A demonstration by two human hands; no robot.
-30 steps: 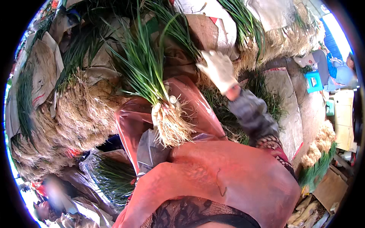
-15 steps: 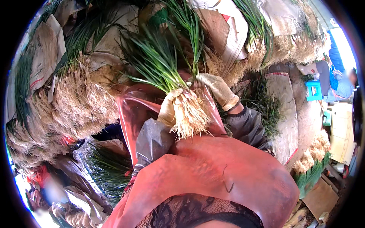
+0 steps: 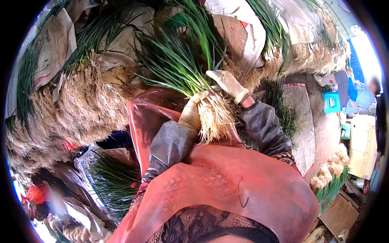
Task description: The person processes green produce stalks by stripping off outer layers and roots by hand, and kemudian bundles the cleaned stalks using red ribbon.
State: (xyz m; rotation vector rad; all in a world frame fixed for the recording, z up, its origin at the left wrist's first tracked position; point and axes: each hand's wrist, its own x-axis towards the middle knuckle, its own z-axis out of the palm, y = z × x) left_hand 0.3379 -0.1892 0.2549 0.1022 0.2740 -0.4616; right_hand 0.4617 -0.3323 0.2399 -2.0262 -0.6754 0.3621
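A thick bunch of green onions (image 3: 190,77) is held upright in front of my apron, its leaves fanning away from me and its pale, stringy roots (image 3: 216,121) hanging toward me. My gloved left hand (image 3: 192,110) wraps the white stems from the left, thumb across the front. On the right side of the same bunch, my gloved right hand (image 3: 230,84) is closed against the stems just above the roots, its fingers partly hidden. Grey sleeves cover both forearms. Beneath the hands spreads a translucent red plastic apron (image 3: 251,170).
Piled green onions with dry roots (image 3: 93,101) line the far left, and more lie far right (image 3: 279,48), partly under sacks. Loose green leaves (image 3: 283,105) lie on a sack to my right. Beyond are a blue stool (image 3: 332,102), a seated person (image 3: 360,97) and a cream box (image 3: 362,141).
The separate smaller bunch in my right hand now lies against the left hand's bunch, making one thicker bunch. Both hands and the roots have shifted right.
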